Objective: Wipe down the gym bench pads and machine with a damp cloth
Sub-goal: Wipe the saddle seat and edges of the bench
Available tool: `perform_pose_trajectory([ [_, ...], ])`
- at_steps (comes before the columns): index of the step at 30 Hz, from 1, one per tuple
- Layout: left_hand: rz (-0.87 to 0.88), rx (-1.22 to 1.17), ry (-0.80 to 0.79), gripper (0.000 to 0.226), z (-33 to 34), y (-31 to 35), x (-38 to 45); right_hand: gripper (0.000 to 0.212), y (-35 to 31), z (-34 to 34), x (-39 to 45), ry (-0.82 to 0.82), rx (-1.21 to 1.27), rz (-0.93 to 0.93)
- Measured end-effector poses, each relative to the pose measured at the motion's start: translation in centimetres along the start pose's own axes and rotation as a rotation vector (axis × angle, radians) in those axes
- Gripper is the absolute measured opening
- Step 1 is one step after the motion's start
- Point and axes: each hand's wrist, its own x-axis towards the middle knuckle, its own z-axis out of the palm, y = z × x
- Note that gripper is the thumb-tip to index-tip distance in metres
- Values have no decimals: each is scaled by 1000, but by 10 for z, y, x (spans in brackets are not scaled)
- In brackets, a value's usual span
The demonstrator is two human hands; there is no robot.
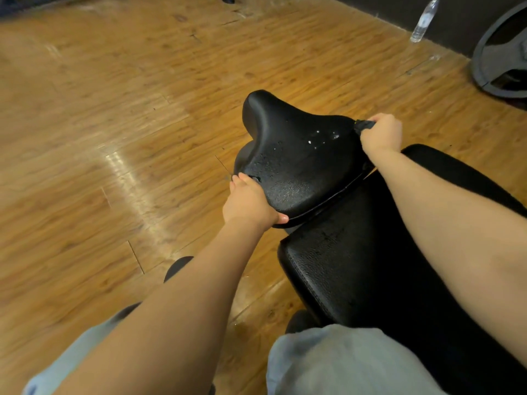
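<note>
Between both hands, wet seat pad (296, 155); left hand (251, 199) gripped its near edge, right hand (380, 135) clenched around dark cloth (364, 125).

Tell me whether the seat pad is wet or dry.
Wet. Water droplets glint on top of the seat pad, between the left hand on its near edge and the right hand gripping a dark cloth.

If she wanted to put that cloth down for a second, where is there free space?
Open wood floor left of the seat pad, out to the water bottle. Crowded at the seat: left hand grips one edge, right hand holds the cloth opposite.
</note>
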Motion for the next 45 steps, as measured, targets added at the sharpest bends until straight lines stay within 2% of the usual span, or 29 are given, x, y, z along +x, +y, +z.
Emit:
perform_pose_trajectory([
  [6,-6,7,33,128,4,-1,-1,27,-11,4,-41,-56,-59,-237],
  [9,-3,21,38,127,3,0,-2,26,-24,13,-82,-109,-100,-418],
  [12,-2,21,18,128,0,2,-3,25,-37,27,-129,-170,-62,-521],
  [13,-3,15,22,124,1,1,-2,26,-41,31,-145,-207,-50,-552],
  [17,20,-26,83,84,7,-7,3,25,-47,39,-173,-383,-5,-644],
  [22,8,-90,113,72,12,-11,6,21,-45,36,-168,-463,59,-664],
  [26,-4,-134,118,76,12,-10,6,12,-45,38,-172,-403,71,-676],
  [29,-31,-165,69,103,10,-6,2,10,-42,33,-160,-401,38,-730],
  [31,-39,-165,51,119,8,-4,1,13,-35,29,-138,-331,58,-682],
  [35,-50,-168,51,119,6,-2,3,13,-12,15,-72,-117,84,-412],
  [40,-45,-138,33,125,5,0,3,19,8,2,-10,11,42,-85],
  [42,-44,-138,43,122,6,-1,3,21,10,3,0,25,35,-28],
  [45,-34,-122,33,129,6,-1,4,22,10,6,-5,24,12,-55],
])
